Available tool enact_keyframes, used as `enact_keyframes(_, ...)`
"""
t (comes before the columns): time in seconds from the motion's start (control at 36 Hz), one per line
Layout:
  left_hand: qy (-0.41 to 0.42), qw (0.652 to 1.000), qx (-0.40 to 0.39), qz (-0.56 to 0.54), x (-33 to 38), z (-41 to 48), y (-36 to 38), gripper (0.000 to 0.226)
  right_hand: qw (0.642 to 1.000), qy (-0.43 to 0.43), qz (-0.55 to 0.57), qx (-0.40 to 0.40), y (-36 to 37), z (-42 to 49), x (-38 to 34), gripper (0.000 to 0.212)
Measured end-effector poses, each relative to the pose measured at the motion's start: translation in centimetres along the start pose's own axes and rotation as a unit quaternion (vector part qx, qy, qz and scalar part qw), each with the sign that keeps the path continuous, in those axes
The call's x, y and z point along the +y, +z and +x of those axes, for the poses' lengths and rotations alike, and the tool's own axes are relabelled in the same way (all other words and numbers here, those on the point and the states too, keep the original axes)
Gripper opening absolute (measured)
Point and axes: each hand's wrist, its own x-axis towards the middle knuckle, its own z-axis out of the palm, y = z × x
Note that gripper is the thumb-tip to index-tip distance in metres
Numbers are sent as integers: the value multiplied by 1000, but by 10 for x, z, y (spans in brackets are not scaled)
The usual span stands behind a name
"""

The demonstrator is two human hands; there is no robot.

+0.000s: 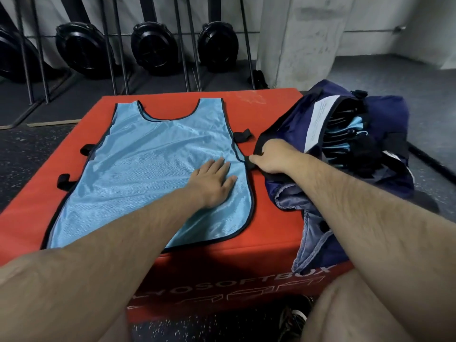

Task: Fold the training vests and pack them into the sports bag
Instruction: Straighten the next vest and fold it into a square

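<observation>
One light-blue training vest [153, 154], black-trimmed, flat and unfolded on the red soft box [271, 112], neck hole towards twelve o'clock, hem towards six. Beyond the box, from ten to twelve o'clock, black round discs [81, 45] among dark upright bars. At the vest's nine o'clock edge, two black strap tabs [86, 149], one beyond the other, both on the red top. Left hand [213, 182] palm down on the vest's lower right part, about four o'clock of the cloth's middle, fingers straight and close together, pressed onto the mesh. At the vest's two o'clock edge, another black tab [243, 135], loose on the box. Right hand [272, 157] just at three o'clock of the left, at the vest's right edge, fingers curled, thumb and forefinger pinching a black strap [249, 159]; the vest's own tab or the bag's strap, cannot tell. Navy sports bag [296, 124] touching that hand, slumped over the box's three o'clock edge, mouth open. Inside, a stack of folded vests [345, 137], blue with black edges, packed side by side, next to a white label [318, 119]. Grey lining [311, 230] hanging over the box's near right corner, under the right forearm. At six o'clock, on the speckled floor, a dark shoe [293, 317]
</observation>
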Motion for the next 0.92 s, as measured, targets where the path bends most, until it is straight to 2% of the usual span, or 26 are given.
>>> enact_keyframes(0.06,1,1000,3,-9,0,0,1,65,999,24,-15,17,9,1,-4,42)
enact_keyframes(0.14,7,999,21,-26,0,-5,-2,62,995,51,-60,57,14,-7,-22,57)
enact_keyframes(0.19,-2,999,37,-28,-3,-11,-5,59,978,-5,-160,138,13,-14,-36,51)
enact_keyframes(0.25,-18,998,48,-23,-8,-17,-7,59,965,-92,-173,173,18,-21,-51,43)
enact_keyframes(0.31,-28,998,54,-17,-14,-24,-6,59,978,-145,-89,121,30,-31,-68,47)
enact_keyframes(0.36,-36,998,54,-20,-20,-34,-3,61,986,-159,-25,53,47,-45,-84,53)
enact_keyframes(0.47,-56,996,65,12,-34,-59,9,63,991,-115,60,-30,81,-73,-98,53)
enact_keyframes(0.58,-113,989,99,-12,-67,-80,13,58,994,-94,-2,-47,90,-80,-85,59)
enact_keyframes(0.75,-208,971,115,0,-154,-124,2,61,998,-43,-26,-38,88,-79,-66,66)
enact_keyframes(0.86,-225,966,128,-14,-189,-152,-3,57,998,-31,-39,-37,89,-80,-68,66)
enact_keyframes(0.92,-215,966,140,-26,-197,-162,-5,55,997,-47,-59,1,89,-82,-72,62)
